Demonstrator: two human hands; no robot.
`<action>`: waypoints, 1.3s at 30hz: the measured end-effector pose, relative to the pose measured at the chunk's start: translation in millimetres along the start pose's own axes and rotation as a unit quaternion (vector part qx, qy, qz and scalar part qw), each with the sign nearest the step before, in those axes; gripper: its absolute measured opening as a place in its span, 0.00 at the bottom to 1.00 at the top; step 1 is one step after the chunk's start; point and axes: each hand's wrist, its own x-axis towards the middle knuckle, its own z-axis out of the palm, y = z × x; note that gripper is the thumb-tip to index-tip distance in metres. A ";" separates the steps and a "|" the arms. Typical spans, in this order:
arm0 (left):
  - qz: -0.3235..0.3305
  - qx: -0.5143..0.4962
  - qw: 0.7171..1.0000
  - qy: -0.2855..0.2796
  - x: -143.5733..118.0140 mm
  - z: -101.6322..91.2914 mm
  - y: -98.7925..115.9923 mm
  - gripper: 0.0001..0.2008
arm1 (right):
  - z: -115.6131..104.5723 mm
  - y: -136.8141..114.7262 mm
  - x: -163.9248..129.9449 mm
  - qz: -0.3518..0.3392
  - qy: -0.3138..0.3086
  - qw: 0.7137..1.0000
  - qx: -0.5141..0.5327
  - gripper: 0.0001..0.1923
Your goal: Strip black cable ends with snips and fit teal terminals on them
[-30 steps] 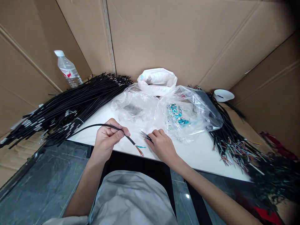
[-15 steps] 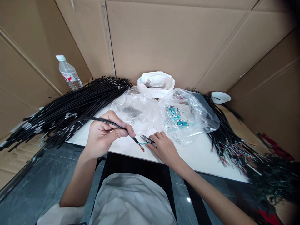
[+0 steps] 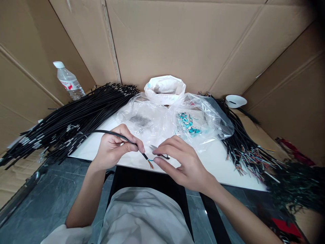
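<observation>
The left hand (image 3: 114,149) pinches a black cable (image 3: 111,134) between thumb and forefinger, closed firmly just behind its stripped end, where short coloured wires (image 3: 150,164) fan out above the near edge of the white surface (image 3: 223,166); the right hand (image 3: 181,159) is loosely curled with thumb and forefinger closing toward those wires, holding nothing as far as can be seen, while small snips (image 3: 158,152) lie on the surface just behind its fingers. To do this step well, the person would best keep the left pinch close to the stripped end so the wires stay steady; the right fingertips should take one wire at a time. Beyond lie clear plastic bags (image 3: 203,118) with teal pieces; a heap of black cables (image 3: 76,112) spreads to the left; a water bottle (image 3: 68,81) stands farther back.
</observation>
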 end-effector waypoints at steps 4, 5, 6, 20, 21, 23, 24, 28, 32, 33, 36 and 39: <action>-0.013 0.018 1.000 -0.004 2.0 1.5 2.4 0.07 | -6.8 -5.5 8.0 -0.039 -0.057 0.997 -0.026 0.07; -0.011 0.017 1.000 -0.010 3.1 1.9 3.3 0.07 | -7.3 -5.5 9.3 -0.043 -0.064 0.997 -0.022 0.08; -0.007 0.015 1.000 -0.020 4.4 2.3 4.3 0.07 | -8.0 -5.5 10.7 -0.041 -0.071 0.997 -0.011 0.08; -0.006 -0.038 0.995 -0.088 25.6 11.4 9.1 0.10 | 33.7 1.4 9.2 0.277 -0.094 0.651 0.701 0.11; -0.002 -0.052 0.994 -0.094 25.7 11.8 6.3 0.10 | 40.0 -0.8 6.7 0.273 -0.090 0.618 0.732 0.12; -0.003 -0.077 0.992 -0.104 25.0 12.7 -0.4 0.09 | 52.0 -8.4 1.7 0.266 -0.083 0.543 0.792 0.15; -0.007 -0.090 0.990 -0.108 24.3 13.3 -4.1 0.09 | 57.8 -13.7 -0.8 0.260 -0.078 0.506 0.819 0.17; -0.037 -0.130 0.985 -0.111 20.5 18.7 -18.0 0.08 | 79.6 -39.3 -8.5 0.222 -0.038 0.386 0.895 0.26; -0.068 -0.133 0.984 -0.100 16.3 25.7 -19.5 0.12 | 90.1 -56.6 -9.5 0.216 -0.006 0.359 0.908 0.28; -0.085 -0.124 0.985 -0.087 14.9 26.7 -17.1 0.13 | 89.4 -57.3 -9.5 0.221 0.001 0.380 0.898 0.26; -0.137 -0.090 0.986 -0.034 9.8 25.4 -6.6 0.14 | 79.3 -50.4 -12.0 0.258 0.051 0.500 0.825 0.19; -0.171 -0.061 0.983 0.012 5.9 20.8 0.9 0.14 | 62.3 -37.5 -18.1 0.311 0.140 0.654 0.676 0.14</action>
